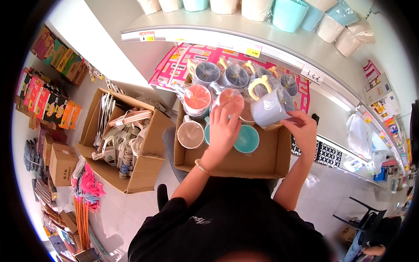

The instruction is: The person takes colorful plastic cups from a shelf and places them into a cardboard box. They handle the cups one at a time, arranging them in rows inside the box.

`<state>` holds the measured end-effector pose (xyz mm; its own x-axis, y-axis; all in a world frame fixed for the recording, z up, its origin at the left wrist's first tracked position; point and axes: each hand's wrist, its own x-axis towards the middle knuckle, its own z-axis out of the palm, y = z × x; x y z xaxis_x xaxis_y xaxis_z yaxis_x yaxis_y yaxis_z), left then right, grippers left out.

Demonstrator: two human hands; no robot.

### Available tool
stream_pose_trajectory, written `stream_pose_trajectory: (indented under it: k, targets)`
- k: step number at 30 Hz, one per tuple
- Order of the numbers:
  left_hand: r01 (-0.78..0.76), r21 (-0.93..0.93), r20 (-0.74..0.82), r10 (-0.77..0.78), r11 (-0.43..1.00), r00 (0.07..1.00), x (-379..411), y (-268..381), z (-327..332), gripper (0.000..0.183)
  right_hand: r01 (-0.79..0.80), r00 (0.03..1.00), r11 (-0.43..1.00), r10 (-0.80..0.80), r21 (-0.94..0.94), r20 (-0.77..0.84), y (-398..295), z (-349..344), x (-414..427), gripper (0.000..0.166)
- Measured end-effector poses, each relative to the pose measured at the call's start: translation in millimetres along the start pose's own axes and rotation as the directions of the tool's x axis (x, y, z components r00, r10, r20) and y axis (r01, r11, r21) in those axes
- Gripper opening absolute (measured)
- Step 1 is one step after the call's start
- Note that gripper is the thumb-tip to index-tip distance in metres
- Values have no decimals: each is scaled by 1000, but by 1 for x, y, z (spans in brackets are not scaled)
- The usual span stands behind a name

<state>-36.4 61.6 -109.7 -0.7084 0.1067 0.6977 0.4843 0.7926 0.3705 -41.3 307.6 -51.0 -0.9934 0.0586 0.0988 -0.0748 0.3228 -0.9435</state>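
My right hand (pixel 299 126) holds a lavender-grey plastic mug (pixel 268 109) near its base. The mug is tilted, wrapped in clear film, and has a cream handle with small ears. My left hand (pixel 224 126) is over the middle of a cardboard box (pixel 258 165), its fingertips at a mug with a coral inside (pixel 233 98). Whether they grip it cannot be told. Also in the box are another coral-lined mug (pixel 196 98), a beige-lined mug (pixel 190 135) and a teal-lined mug (pixel 247 139). Behind them stand several wrapped grey-blue mugs (pixel 207 72) with cream handles.
A pink patterned sheet (pixel 178 67) lies on the shelf behind the box. Above it runs a shelf edge with price tags (pixel 196 37), bearing wrapped bins (pixel 289 14). A carton of hangers (pixel 147 170) stands at left. A person (pixel 376 237) is at lower right near a dark chair (pixel 363 216).
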Motion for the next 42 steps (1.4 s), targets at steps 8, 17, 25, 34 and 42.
stream_pose_trajectory:
  k: [8, 17, 25, 34, 42]
  targets:
    - [34, 108, -27, -32, 994, 999, 0, -23, 7, 26, 77, 997, 982, -78, 171, 2, 45, 27, 17, 29]
    - [95, 20, -74, -93, 995, 993, -6, -26, 10, 20, 33, 999, 994, -31, 106, -22, 58, 26, 15, 29]
    - [92, 34, -86, -89, 995, 992, -10, -27, 8, 22, 147, 989, 989, -147, -5, -34, 39, 38, 17, 28]
    - [101, 3, -54, -100, 995, 993, -4, -22, 2, 35, 89, 995, 975, -78, -202, 65, 54, 36, 22, 28]
    - [106, 16, 14, -106, 994, 994, 1, -16, 9, 41, 236, 969, 964, -224, 124, -108, 72, 69, 21, 68]
